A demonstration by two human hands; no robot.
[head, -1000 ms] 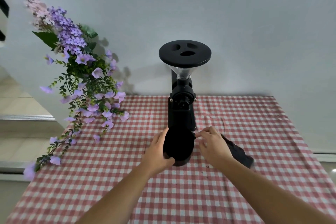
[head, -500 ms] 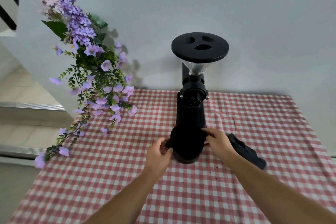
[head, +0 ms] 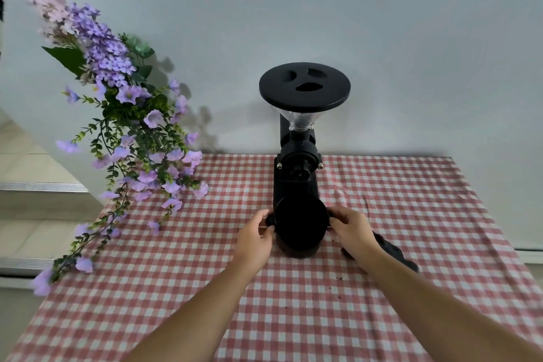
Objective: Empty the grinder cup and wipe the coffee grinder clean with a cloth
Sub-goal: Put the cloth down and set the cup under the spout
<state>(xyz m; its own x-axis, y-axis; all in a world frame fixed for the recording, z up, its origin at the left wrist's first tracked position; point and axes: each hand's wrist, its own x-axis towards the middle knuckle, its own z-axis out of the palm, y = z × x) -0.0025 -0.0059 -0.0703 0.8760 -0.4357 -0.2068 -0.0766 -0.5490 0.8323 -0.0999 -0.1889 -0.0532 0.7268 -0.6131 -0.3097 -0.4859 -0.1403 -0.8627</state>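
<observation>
Centre of frame: left hand (head: pixel 256 239) and right hand (head: pixel 350 231) grip opposite sides of the black grinder cup (head: pixel 300 226), seated at the coffee grinder (head: pixel 297 156) base on the bench (head: pixel 411 200); dark cloth (head: pixel 395 253) lies lower right.

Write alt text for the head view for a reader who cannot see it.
Two bare hands, left hand and right hand, grip the sides of the black grinder cup at the foot of a black coffee grinder on a red checked tablecloth. A dark cloth lies right of it; purple flowers hang at left.
</observation>
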